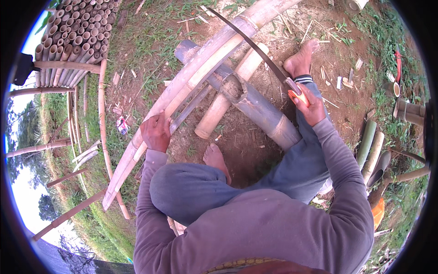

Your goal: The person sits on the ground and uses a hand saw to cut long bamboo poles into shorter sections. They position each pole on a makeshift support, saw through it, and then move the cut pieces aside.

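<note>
— Outdoors, what do the hands grip?
— Left hand [156,132] clasps a long, pale split bamboo pole [191,73] slanting over grey logs; right hand [310,106] clenches an orange-handled curved machete [255,45] against it.

An outdoor bamboo-working yard: stacked bamboo poles [77,32], bare dirt ground [337,59], grass [150,36], scattered offcuts [340,82].

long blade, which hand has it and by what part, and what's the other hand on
The right hand grips the long blade by its orange handle. The left hand holds the split bamboo pole partway along its length.
</note>
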A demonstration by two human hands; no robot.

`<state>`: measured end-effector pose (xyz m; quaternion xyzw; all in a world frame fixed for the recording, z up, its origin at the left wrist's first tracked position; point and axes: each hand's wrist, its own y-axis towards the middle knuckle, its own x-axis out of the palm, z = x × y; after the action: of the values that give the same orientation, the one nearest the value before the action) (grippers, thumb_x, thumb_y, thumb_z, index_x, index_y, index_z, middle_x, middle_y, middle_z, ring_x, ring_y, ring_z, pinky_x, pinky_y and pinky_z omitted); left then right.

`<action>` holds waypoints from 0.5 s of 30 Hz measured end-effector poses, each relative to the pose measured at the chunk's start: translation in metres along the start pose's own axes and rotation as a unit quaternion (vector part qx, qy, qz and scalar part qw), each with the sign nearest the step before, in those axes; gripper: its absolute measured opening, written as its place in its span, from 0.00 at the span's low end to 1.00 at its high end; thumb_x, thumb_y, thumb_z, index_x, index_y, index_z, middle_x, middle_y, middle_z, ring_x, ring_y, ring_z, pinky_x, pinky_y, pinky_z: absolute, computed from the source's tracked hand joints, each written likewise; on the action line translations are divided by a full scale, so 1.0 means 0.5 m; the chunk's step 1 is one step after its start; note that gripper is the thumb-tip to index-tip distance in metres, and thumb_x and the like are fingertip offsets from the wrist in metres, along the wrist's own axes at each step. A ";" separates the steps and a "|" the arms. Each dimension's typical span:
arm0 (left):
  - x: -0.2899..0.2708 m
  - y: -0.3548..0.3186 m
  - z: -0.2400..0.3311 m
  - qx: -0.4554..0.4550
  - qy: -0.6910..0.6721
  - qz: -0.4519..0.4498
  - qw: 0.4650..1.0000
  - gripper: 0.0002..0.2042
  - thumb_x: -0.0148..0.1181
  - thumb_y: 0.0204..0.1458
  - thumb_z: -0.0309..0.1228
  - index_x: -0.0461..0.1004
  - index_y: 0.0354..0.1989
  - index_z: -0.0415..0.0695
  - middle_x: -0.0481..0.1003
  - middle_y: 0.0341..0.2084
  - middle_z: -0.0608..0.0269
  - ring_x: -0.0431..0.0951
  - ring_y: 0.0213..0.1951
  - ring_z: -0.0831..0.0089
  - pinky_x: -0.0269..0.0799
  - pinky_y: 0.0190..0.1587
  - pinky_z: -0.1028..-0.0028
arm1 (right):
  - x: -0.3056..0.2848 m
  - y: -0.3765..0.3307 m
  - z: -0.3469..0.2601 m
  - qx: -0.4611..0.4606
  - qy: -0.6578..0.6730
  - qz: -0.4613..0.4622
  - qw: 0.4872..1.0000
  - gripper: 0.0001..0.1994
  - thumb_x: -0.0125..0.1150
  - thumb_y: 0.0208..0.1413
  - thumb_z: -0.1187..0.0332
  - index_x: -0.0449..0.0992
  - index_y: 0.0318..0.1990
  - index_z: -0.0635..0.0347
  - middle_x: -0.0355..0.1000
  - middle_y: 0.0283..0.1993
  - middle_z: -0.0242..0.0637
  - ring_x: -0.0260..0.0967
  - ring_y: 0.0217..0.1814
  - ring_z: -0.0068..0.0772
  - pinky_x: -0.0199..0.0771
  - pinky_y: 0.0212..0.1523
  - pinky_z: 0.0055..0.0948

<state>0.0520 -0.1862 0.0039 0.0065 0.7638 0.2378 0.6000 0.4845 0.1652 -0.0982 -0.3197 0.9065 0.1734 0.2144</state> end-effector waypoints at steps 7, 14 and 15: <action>-0.003 -0.008 -0.002 0.006 0.007 -0.010 1.000 0.22 0.75 0.54 0.36 0.84 0.57 0.46 0.79 0.39 0.65 0.80 0.42 0.64 0.70 0.50 0.61 | 0.006 0.129 -0.128 0.098 -0.004 -0.042 0.994 0.26 0.71 0.65 0.65 0.75 0.69 0.59 0.83 0.59 0.45 0.82 0.57 0.34 0.79 0.59 0.32; 0.003 -0.012 -0.002 0.005 -0.023 0.008 1.000 0.22 0.75 0.54 0.34 0.83 0.58 0.46 0.80 0.40 0.61 0.80 0.42 0.60 0.71 0.50 0.59 | 0.017 0.050 -0.034 -0.034 0.017 0.014 0.999 0.23 0.68 0.67 0.67 0.77 0.67 0.63 0.84 0.56 0.42 0.82 0.58 0.31 0.79 0.60 0.31; 0.004 -0.004 0.002 0.002 -0.026 0.001 1.000 0.22 0.75 0.53 0.34 0.83 0.57 0.46 0.80 0.40 0.61 0.80 0.42 0.59 0.71 0.50 0.59 | 0.025 0.082 -0.047 -0.050 0.001 0.026 0.998 0.23 0.68 0.67 0.66 0.77 0.67 0.63 0.84 0.56 0.41 0.82 0.58 0.30 0.79 0.60 0.31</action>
<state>0.0529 -0.1870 0.0012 0.0150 0.7484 0.2367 0.6193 0.4423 0.1786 -0.0773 -0.3062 0.9050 0.2239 0.1927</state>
